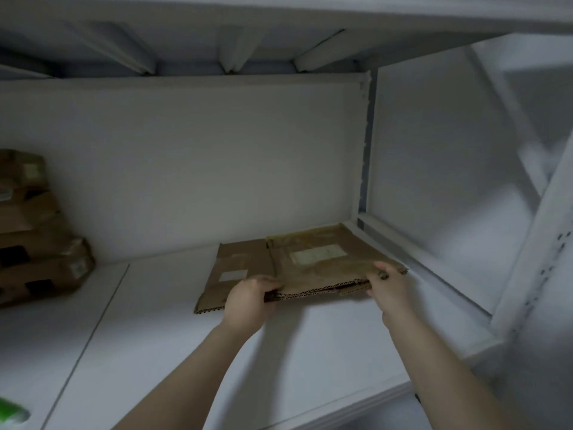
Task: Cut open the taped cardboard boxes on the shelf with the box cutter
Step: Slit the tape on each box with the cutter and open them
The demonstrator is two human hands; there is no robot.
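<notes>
- Cardboard box (313, 265), flattened, brown and taped, lies on the white shelf (186, 352) near its right corner.
- Left hand (248, 301) and right hand (389, 290) each grip its corrugated near edge, fingers curled.

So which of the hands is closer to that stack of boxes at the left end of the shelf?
Left. The left hand grips the flattened cardboard nearer the stack of boxes; the right hand grips it farther right.

Pale labels (316, 254) on the flattened cardboard box (245, 257) and the stacked boxes (40, 268) are showing only blur; no lettering is coming through.
</notes>
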